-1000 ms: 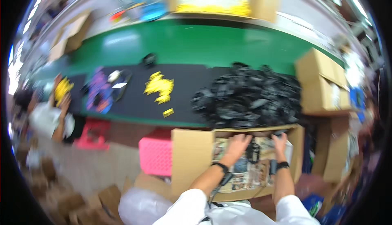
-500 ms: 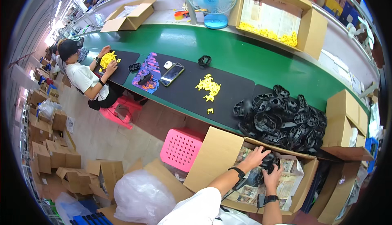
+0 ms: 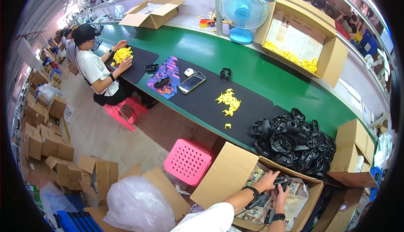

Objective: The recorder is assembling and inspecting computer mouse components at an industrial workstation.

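Observation:
Both of my hands are at a cardboard box (image 3: pixel 313 206) lined with newspaper, beside the bench's front edge. My left hand (image 3: pixel 267 181) closes over a black plastic shell (image 3: pixel 283 183) from the left. From the near side, my right hand (image 3: pixel 279 197) grips the same shell, its fingers bent around the lower edge. Whether it is one shell or several pressed together I cannot tell. Just beyond the box, a heap of similar black plastic shells (image 3: pixel 290 141) covers the bench's right part. Small yellow plastic pieces (image 3: pixel 228 102) lie in a loose pile on the black mat (image 3: pixel 198 99).
A phone (image 3: pixel 192 82) lies on the mat. Behind the green bench (image 3: pixel 185 42) stand a blue fan (image 3: pixel 243 11) and a carton (image 3: pixel 332 46) holding yellow pieces. A pink stool (image 3: pixel 187 161) is left of my box. Farther left, a co-worker (image 3: pixel 99 74) sits handling yellow pieces.
My view has shifted, so the bench sits farther right and lower in the picture. Both hands stay at the box, and the black shell between them is turned to a narrower side.

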Action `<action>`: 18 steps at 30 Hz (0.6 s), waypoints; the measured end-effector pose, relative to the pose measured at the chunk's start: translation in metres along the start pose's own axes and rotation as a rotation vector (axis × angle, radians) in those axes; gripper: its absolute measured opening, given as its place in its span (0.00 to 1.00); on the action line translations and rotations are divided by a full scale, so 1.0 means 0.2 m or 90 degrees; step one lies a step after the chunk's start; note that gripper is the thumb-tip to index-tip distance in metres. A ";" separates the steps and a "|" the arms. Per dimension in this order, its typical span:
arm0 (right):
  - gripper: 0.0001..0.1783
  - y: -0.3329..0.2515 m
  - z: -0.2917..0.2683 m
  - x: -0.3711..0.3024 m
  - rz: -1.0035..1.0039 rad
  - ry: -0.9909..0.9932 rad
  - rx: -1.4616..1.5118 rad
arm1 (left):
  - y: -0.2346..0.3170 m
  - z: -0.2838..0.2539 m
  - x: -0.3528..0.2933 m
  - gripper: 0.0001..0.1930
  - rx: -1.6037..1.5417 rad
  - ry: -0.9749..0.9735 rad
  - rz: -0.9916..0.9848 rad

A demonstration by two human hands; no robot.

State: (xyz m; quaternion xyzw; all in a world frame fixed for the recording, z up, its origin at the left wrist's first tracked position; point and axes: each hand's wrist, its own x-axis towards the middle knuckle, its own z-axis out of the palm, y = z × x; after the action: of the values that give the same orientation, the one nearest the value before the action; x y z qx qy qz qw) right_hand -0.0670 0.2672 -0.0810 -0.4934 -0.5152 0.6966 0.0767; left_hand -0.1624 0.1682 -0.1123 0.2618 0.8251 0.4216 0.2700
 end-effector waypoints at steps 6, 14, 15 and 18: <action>0.25 0.17 -0.04 0.07 0.017 0.046 -0.013 | -0.11 0.03 0.02 0.38 -0.190 0.009 -0.105; 0.25 0.31 -0.19 -0.18 0.082 -0.109 -0.114 | -0.13 0.23 -0.27 0.36 -0.226 -0.080 -0.153; 0.26 0.30 -0.18 -0.22 0.115 -0.130 -0.089 | -0.15 0.30 -0.28 0.37 -0.226 -0.066 -0.162; 0.29 0.28 -0.17 -0.27 0.138 -0.163 -0.025 | -0.09 0.28 -0.34 0.36 -0.232 -0.052 -0.173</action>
State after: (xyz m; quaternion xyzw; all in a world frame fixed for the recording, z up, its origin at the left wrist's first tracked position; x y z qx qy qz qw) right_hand 0.0078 0.2303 -0.0919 -0.4552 -0.4780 0.7475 -0.0750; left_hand -0.0799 0.1441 -0.1402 0.1121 0.7514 0.5123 0.4004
